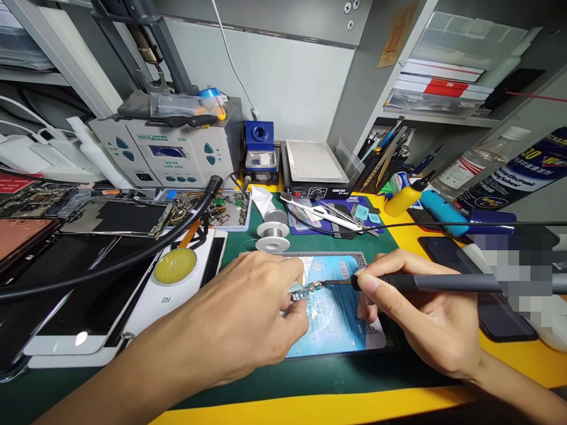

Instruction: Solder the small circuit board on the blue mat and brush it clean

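Between the fingertips of my left hand (248, 313) is a small circuit board (305, 291), held above a blue and white printed sheet (328, 327). My right hand (425, 313) grips a dark soldering iron (460, 283) like a pen. Its thin metal tip points left and meets or nearly meets the right end of the board; exact contact is too small to tell. Behind my left hand stands a spool of solder wire (272, 237) on the green mat (376, 241).
A hot-air station (170, 153) with a black hose (177, 242) crossing the left side stands at the back. Phones, including a white one (166, 301), lie left. A heating plate (316, 162), tweezers (328, 215), a yellow bottle (403, 198) and a dark phone (482, 295) are farther right.
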Demonstrator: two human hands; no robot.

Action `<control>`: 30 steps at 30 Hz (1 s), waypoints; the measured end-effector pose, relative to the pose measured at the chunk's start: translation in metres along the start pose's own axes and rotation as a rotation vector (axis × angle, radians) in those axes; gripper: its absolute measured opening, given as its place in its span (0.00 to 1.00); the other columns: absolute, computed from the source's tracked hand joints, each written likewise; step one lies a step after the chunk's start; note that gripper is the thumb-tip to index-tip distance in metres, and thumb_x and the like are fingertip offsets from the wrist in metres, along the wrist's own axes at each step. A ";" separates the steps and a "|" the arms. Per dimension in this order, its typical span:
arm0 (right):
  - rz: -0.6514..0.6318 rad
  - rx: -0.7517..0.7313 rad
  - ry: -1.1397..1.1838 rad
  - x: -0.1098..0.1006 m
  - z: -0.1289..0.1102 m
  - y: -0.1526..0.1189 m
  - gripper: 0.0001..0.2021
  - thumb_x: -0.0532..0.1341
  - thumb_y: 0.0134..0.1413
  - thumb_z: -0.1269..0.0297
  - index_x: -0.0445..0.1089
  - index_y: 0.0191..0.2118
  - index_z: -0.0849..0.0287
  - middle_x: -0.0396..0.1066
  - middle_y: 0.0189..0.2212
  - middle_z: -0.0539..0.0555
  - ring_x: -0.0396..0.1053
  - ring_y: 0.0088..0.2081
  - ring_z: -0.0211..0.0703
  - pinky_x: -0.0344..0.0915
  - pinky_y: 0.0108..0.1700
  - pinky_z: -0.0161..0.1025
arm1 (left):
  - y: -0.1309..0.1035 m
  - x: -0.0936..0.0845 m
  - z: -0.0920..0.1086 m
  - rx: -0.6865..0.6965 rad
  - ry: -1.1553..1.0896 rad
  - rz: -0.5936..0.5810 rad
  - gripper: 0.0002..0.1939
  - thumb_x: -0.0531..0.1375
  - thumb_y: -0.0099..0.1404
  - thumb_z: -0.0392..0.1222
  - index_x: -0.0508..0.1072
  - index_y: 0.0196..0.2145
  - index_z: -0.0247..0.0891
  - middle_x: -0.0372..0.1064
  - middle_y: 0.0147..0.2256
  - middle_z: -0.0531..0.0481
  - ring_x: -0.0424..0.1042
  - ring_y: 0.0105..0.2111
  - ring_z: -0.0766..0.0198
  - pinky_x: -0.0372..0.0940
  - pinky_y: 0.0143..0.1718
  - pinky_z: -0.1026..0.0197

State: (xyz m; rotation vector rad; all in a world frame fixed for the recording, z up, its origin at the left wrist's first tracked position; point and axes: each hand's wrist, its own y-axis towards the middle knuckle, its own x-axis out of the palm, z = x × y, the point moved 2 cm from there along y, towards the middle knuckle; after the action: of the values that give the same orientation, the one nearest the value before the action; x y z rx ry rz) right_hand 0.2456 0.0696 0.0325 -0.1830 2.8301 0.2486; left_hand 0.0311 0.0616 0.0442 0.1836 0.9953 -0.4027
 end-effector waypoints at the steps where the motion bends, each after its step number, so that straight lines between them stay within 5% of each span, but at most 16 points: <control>1: -0.001 -0.007 -0.004 0.000 0.000 0.000 0.09 0.66 0.58 0.58 0.72 0.28 0.54 0.70 0.18 0.49 0.67 0.18 0.39 0.65 0.22 0.36 | 0.000 0.001 -0.001 0.008 -0.004 0.005 0.08 0.54 0.59 0.35 0.59 0.25 0.41 0.62 0.23 0.59 0.54 0.22 0.67 0.48 0.23 0.61; 30: -0.016 -0.078 -0.064 -0.001 0.000 -0.001 0.10 0.64 0.61 0.61 0.72 0.27 0.54 0.71 0.18 0.48 0.68 0.19 0.38 0.65 0.24 0.35 | 0.004 0.001 -0.001 -0.007 0.013 0.018 0.08 0.55 0.58 0.36 0.58 0.24 0.41 0.63 0.22 0.59 0.55 0.21 0.67 0.49 0.22 0.61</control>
State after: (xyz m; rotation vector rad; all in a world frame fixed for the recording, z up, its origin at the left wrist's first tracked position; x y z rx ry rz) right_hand 0.2461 0.0689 0.0329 -0.2108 2.7568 0.3556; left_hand 0.0323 0.0658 0.0425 0.1891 1.0067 -0.3817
